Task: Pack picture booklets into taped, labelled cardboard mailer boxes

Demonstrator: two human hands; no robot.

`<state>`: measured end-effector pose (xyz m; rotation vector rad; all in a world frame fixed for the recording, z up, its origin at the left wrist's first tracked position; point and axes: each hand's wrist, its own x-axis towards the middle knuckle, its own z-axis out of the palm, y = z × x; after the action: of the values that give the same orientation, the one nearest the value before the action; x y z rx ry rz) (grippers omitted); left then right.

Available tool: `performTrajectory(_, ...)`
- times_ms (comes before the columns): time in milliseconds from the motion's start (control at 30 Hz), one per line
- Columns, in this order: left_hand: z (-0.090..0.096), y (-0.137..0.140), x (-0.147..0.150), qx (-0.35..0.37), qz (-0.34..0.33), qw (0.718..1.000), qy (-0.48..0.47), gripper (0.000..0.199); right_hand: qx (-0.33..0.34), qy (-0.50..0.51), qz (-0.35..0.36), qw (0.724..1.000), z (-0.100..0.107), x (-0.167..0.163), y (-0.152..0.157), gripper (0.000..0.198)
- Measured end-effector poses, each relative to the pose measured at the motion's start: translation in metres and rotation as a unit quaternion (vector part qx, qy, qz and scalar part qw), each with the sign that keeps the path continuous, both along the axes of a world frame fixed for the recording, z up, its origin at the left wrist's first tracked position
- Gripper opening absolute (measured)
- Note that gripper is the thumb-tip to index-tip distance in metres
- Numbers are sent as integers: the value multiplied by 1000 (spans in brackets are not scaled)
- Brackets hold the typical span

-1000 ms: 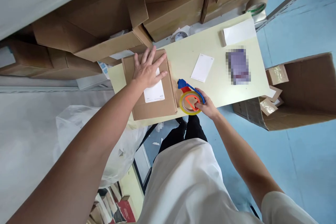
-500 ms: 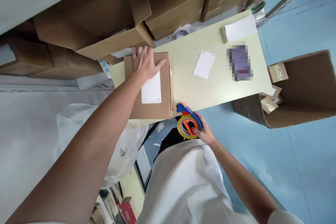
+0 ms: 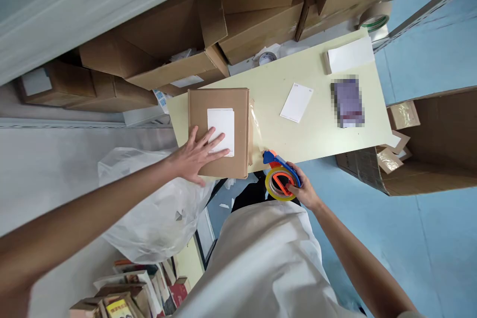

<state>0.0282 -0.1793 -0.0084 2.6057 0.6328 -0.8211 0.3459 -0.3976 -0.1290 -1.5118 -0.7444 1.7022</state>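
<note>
Holding tape dispenser (image 3: pixel 282 171): right hand (image 3: pixel 304 190), at near edge of table (image 3: pixel 324 134), grip's underside hidden | left hand (image 3: pixel 201 155) palm-down, splayed, clutching nothing, fingers over box (image 3: pixel 223 98), contact unclear | box at table's left end | purple item (image 3: pixel 348 97) pixelated

The person wears a loose white cloth shirt (image 3: pixel 257 258) with soft folds, and black trousers (image 3: pixel 249 196). The left hand (image 3: pixel 197 155) and the right hand (image 3: pixel 305 191) are bare.
</note>
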Motion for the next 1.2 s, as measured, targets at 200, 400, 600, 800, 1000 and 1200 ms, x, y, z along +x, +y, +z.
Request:
performTrajectory(200, -16, 5, 38, 55, 171, 983, -28, 115, 0, 9, -22, 1000, -3, 8, 49, 70)
performTrajectory(400, -22, 33, 63, 91, 234, 966, -60, 127, 37, -29, -4, 999, 0, 17, 106, 72)
performTrajectory(600, -28, 27, 64, 107, 236, 964, -64, 126, 37, -19, -30, 999, -6, -12, 55, 74)
performTrajectory(800, -21, 38, 62, 110, 248, 958, -93, 107, 46, -35, -74, 996, -11, -51, 49, 74)
performTrajectory(1000, -15, 127, 48, 196, 349, 910, -110, 103, 38, -9, -67, 997, -14, -67, 47, 76)
performTrajectory(1200, -37, 147, 32, 189, 421, 886, -33, 93, 0, -9, -110, 994, -14, -58, 59, 73)
